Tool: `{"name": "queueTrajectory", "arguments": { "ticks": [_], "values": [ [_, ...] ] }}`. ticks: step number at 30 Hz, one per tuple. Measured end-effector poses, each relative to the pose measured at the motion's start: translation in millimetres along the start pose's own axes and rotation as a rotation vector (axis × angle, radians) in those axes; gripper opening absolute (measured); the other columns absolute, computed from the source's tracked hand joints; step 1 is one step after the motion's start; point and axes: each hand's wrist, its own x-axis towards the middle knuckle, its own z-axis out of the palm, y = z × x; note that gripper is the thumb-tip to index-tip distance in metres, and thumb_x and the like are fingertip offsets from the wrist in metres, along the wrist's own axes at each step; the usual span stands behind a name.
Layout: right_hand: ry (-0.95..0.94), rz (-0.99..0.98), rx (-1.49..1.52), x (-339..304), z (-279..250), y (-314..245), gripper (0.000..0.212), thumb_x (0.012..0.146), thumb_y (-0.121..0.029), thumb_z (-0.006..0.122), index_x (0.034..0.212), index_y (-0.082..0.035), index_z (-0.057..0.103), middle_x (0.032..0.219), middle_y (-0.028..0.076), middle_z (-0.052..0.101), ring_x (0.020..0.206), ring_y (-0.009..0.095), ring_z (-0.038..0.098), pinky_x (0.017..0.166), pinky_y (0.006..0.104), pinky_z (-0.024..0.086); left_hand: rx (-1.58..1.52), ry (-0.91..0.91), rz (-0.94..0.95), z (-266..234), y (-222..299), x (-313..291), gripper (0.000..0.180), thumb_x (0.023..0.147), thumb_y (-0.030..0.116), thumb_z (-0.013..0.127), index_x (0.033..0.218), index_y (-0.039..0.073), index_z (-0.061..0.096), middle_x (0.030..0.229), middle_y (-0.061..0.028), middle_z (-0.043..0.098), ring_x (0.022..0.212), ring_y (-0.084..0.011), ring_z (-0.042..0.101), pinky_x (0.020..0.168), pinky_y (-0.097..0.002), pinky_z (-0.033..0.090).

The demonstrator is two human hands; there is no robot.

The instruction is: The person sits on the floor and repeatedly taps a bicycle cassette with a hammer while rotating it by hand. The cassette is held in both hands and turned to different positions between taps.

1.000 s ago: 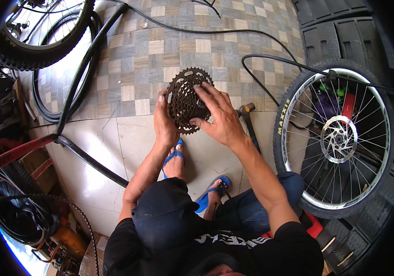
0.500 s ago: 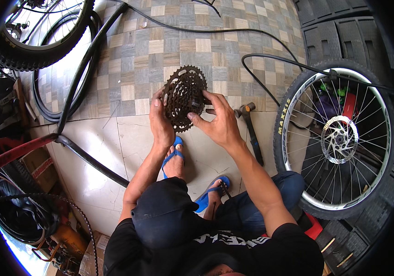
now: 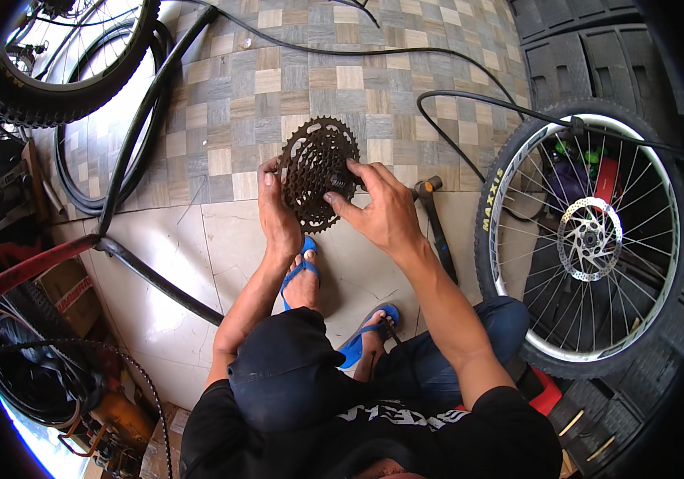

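A dark bicycle cassette [image 3: 310, 172] is held up in front of me, its toothed sprockets tilted partly toward me. My left hand [image 3: 277, 211] grips the left rim of the largest sprocket, thumb showing and the other fingers hidden behind it. Thumb and fingers of my right hand [image 3: 378, 203] close on the small-sprocket end at the cassette's right side. Beyond my right hand a hammer [image 3: 435, 231] with a dark handle lies on the floor tiles.
At the right lies a bicycle wheel [image 3: 589, 239] with a disc rotor, a black hose [image 3: 342, 53] running over it. Another tyred wheel [image 3: 70, 100] and a coiled hose [image 3: 62, 164] occupy the upper left. A red-and-black frame tube [image 3: 38, 267] reaches in from the left.
The cassette has turned so that more of its sprocket face shows. Both hands stay on it, shifting only slightly.
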Motion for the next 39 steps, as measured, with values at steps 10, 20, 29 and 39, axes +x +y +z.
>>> {"name": "queueTrajectory", "arguments": {
  "ticks": [10,20,29,39],
  "values": [
    [0.021,-0.106,-0.046,6,0,3,0.056,0.082,-0.034,0.085,0.118,0.005,0.067,0.105,0.018,0.068,0.093,0.036,0.069,0.082,0.0417,0.058,-0.103,-0.007,-0.054,-3,-4,-1,0.053,0.111,0.051,0.032,0.129,0.004,0.048,0.119,-0.0141,0.064,0.110,-0.0202,0.063,0.098,-0.0361,0.049],
    [-0.008,-0.056,0.014,3,-1,6,0.060,0.081,-0.034,0.086,0.122,0.005,0.066,0.110,0.019,0.067,0.099,0.036,0.068,0.087,0.0421,0.057,-0.116,-0.027,-0.092,-11,-14,-1,0.057,0.110,0.047,0.036,0.145,0.003,0.047,0.138,-0.0179,0.060,0.124,-0.0299,0.062,0.108,-0.0446,0.050],
    [-0.112,-0.149,-0.064,0,1,-4,0.087,0.082,-0.036,0.084,0.153,-0.006,0.045,0.152,0.023,0.046,0.139,0.041,0.046,0.116,0.0452,0.043,-0.279,-0.012,-0.144,0,-2,-4,0.051,0.112,0.046,0.033,0.135,0.003,0.049,0.131,-0.0175,0.062,0.120,-0.0263,0.063,0.106,-0.0409,0.051],
    [-0.182,-0.250,-0.180,5,-8,-2,0.085,0.079,-0.040,0.083,0.152,-0.012,0.049,0.152,0.016,0.049,0.138,0.037,0.049,0.113,0.0453,0.046,-0.356,0.022,-0.280,-2,1,-3,0.056,0.110,0.048,0.036,0.145,0.007,0.049,0.138,-0.0163,0.061,0.123,-0.0305,0.064,0.107,-0.0472,0.051]
  ]
}}
